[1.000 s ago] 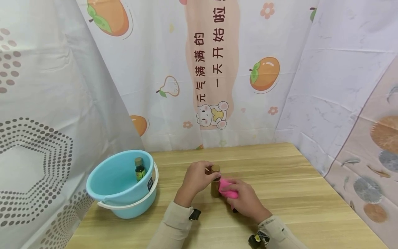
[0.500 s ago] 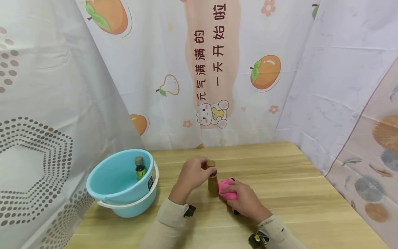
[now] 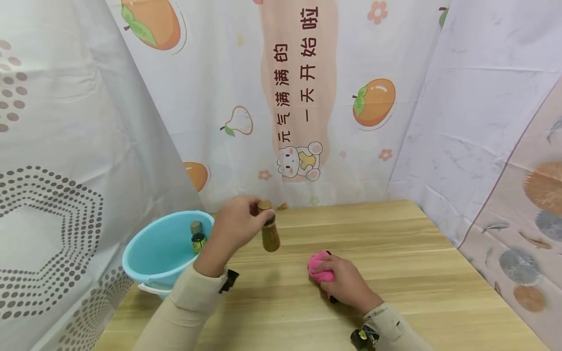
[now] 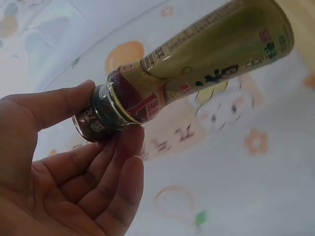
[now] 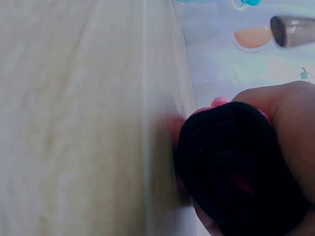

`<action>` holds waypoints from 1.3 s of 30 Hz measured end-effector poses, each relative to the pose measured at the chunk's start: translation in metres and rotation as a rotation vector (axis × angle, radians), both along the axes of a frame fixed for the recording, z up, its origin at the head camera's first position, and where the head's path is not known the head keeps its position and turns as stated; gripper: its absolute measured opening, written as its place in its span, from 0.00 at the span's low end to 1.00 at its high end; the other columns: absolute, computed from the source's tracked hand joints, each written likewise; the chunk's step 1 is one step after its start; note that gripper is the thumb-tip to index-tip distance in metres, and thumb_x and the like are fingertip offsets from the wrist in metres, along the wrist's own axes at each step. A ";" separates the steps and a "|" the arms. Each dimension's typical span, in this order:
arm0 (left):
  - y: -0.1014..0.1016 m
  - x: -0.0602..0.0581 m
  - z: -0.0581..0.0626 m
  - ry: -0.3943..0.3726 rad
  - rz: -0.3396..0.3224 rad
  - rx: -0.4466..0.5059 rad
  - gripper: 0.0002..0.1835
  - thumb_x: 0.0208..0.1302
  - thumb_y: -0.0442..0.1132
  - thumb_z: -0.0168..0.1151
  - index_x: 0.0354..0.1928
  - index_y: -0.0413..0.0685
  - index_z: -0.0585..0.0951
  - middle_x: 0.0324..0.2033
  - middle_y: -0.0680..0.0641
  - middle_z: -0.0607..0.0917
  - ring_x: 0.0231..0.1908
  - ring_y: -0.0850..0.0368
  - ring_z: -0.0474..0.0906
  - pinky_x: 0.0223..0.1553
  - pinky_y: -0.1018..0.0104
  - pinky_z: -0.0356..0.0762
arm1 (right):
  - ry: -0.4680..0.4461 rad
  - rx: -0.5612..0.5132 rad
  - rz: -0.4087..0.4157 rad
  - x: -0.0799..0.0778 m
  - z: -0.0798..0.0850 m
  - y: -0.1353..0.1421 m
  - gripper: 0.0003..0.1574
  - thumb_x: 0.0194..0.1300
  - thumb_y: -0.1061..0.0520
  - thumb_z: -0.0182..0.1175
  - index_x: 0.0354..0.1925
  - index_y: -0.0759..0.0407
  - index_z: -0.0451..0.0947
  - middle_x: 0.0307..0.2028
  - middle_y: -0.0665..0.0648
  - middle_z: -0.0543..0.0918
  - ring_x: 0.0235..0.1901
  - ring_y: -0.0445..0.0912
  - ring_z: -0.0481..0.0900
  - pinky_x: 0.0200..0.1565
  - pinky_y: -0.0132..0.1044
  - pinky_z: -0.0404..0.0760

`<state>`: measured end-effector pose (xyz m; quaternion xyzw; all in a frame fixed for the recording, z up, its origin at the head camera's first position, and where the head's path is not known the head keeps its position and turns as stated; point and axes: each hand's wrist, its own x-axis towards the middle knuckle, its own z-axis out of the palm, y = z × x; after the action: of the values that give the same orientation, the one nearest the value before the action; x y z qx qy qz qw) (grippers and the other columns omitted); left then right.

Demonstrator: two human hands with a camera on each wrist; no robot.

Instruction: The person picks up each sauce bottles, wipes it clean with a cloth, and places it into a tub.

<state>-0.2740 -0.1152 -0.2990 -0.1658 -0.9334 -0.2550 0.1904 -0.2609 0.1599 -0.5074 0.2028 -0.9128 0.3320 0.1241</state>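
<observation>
A small glass bottle (image 3: 270,237) with a gold-brown cap and yellow-green body hangs nearly upright above the table, leaning slightly. My left hand (image 3: 235,223) pinches it at the cap and neck between thumb and fingers. In the left wrist view the same bottle (image 4: 221,51) shows printed labels on its neck and body. My right hand (image 3: 349,283) grips a soft pink and black bundle (image 3: 319,263) low over the table. Close up in the right wrist view, a black fuzzy, rounded end of the bundle (image 5: 226,152) faces the camera, with pink behind it.
A light blue bucket (image 3: 137,243) with a white handle stands at the table's left, partly behind my left forearm. Inside it is a smaller dark bottle (image 3: 198,240) with a tan cap. Printed curtains (image 3: 210,161) enclose the wooden table (image 3: 377,234) at the back and sides.
My left hand has lifted the bottle off the table and carried it left toward the bucket, away from the pink and black bundle. The right hand stays almost in place, still gripping the bundle.
</observation>
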 end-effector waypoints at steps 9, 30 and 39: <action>-0.056 0.006 0.053 0.022 0.037 -0.079 0.13 0.66 0.53 0.71 0.35 0.51 0.88 0.27 0.52 0.88 0.29 0.55 0.80 0.28 0.63 0.75 | 0.008 -0.004 -0.012 -0.001 -0.001 0.000 0.15 0.55 0.55 0.79 0.41 0.38 0.92 0.52 0.49 0.88 0.58 0.49 0.84 0.54 0.43 0.85; -0.180 -0.019 0.071 -0.234 0.134 -0.168 0.28 0.63 0.60 0.72 0.44 0.39 0.89 0.33 0.48 0.90 0.39 0.48 0.81 0.32 0.64 0.76 | -0.028 -0.024 -0.009 -0.002 0.000 0.000 0.14 0.57 0.53 0.78 0.42 0.37 0.91 0.49 0.47 0.88 0.48 0.42 0.84 0.43 0.32 0.83; -0.203 -0.041 0.046 -0.371 0.130 -0.168 0.24 0.62 0.54 0.74 0.43 0.36 0.89 0.31 0.45 0.90 0.34 0.49 0.80 0.28 0.63 0.78 | -0.018 -0.003 -0.018 -0.001 0.001 -0.001 0.15 0.56 0.54 0.79 0.42 0.37 0.92 0.55 0.50 0.87 0.58 0.48 0.83 0.49 0.36 0.85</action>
<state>-0.3147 -0.3179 -0.2527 -0.0708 -0.9792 -0.1896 0.0166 -0.2621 0.1592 -0.5068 0.1916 -0.9152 0.3341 0.1190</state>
